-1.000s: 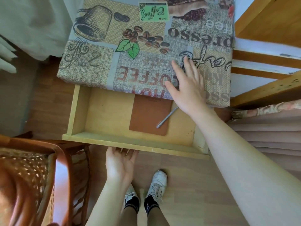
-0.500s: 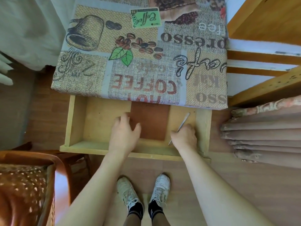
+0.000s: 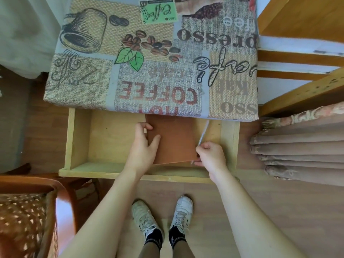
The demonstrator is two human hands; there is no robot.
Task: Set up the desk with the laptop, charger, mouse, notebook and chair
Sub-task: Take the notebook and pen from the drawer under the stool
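Observation:
A brown notebook (image 3: 175,138) lies in the open wooden drawer (image 3: 104,170) under the desk, its near edge tilted up. My left hand (image 3: 143,148) grips the notebook's left edge, thumb on the cover. My right hand (image 3: 210,155) pinches a silver pen (image 3: 203,134) and touches the notebook's near right corner. The desk top is covered by a coffee-print cloth (image 3: 154,58). A wooden chair (image 3: 28,216) with a spotted seat stands at the lower left. No laptop, charger or mouse is in view.
A white curtain (image 3: 24,34) hangs at the upper left. Folded brown curtain fabric (image 3: 301,148) lies to the right of the drawer, with wooden shelving (image 3: 301,92) above it. My feet in white shoes (image 3: 163,216) stand on the wooden floor below the drawer.
Both hands went into the drawer. The left hand took hold of the notebook's left edge and raised its near edge. The right hand left the desk top and picked up the pen.

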